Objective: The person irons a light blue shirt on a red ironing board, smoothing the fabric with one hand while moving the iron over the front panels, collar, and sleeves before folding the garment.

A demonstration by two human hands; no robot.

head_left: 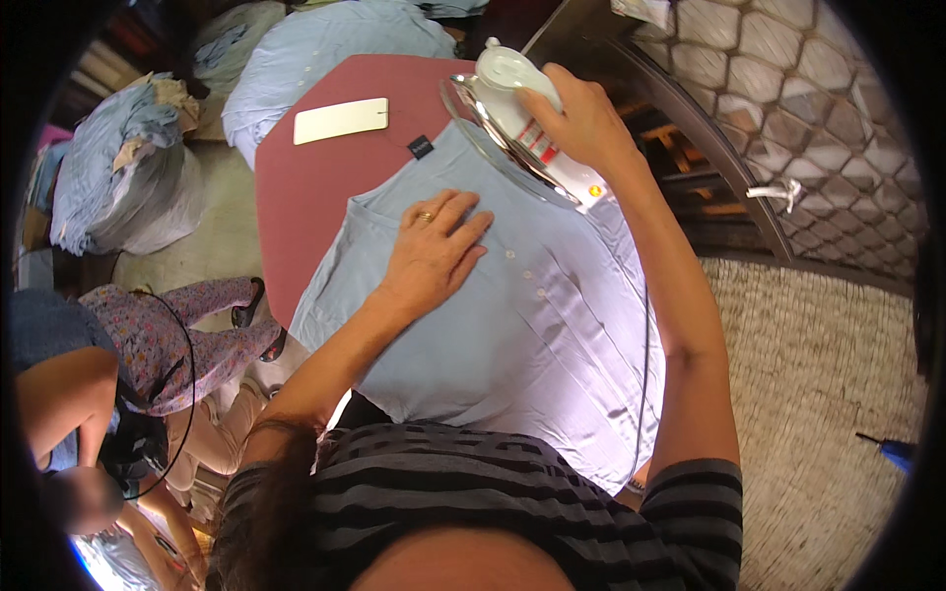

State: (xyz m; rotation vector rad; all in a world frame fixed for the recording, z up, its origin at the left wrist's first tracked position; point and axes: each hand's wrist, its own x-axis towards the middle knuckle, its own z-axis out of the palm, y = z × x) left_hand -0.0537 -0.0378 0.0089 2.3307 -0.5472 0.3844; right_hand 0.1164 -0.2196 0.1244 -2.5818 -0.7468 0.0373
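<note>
Hugging far edge of shirt [424,335]: iron [514,110]

A brown-framed lattice panel [828,108] with a silver handle [777,192] fills the upper right. Below spreads streaked beige floor [798,414]; at left, plainer greyish floor [222,222] lies beside bundled blue cloth [113,163].

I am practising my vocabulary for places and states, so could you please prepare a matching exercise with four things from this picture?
Column one
1. iron
2. left hand
3. white tag
4. light blue shirt

Column two
A. lying on the bare part of the dark red board
B. showing a row of small pale buttons
C. held in the right hand
D. resting palm down

Right pairs: 1-C, 2-D, 3-A, 4-B
</note>
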